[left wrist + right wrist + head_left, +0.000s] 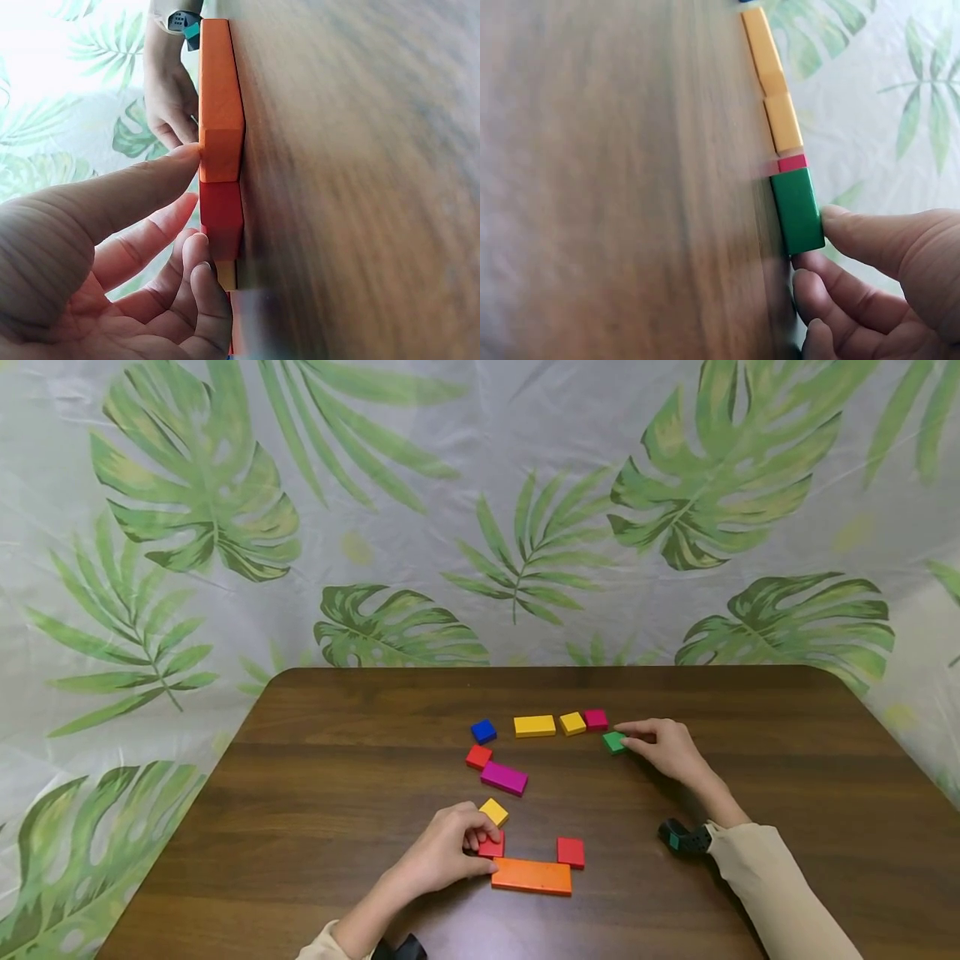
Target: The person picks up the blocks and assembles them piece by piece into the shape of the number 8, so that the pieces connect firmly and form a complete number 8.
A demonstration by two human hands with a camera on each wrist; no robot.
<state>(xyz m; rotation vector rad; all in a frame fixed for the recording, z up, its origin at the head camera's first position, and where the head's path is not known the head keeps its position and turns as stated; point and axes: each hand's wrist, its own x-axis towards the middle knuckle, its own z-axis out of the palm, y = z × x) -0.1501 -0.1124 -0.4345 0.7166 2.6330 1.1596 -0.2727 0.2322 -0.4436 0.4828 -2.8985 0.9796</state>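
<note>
In the head view, my left hand [442,853] is at the left end of an orange rectangular block [531,877]. Its thumb touches the orange corner, while its curled fingers lie over a red square block [492,846] abutting it. In the left wrist view the orange block [221,90] and red block [222,217] sit end to end. My right hand [670,748] holds a small green block [614,742] by its right side, low over the table. A crimson block [596,720] lies just behind the green one. The right wrist view shows the thumb against the green block [798,210].
Another red square [570,852] stands behind the orange block's right end. A yellow square [493,812], a magenta block [504,778], a red block [479,757] and a blue block [483,731] curve up the left. Yellow blocks [535,727] line the back. The wooden table [300,802] meets a leaf-patterned cloth.
</note>
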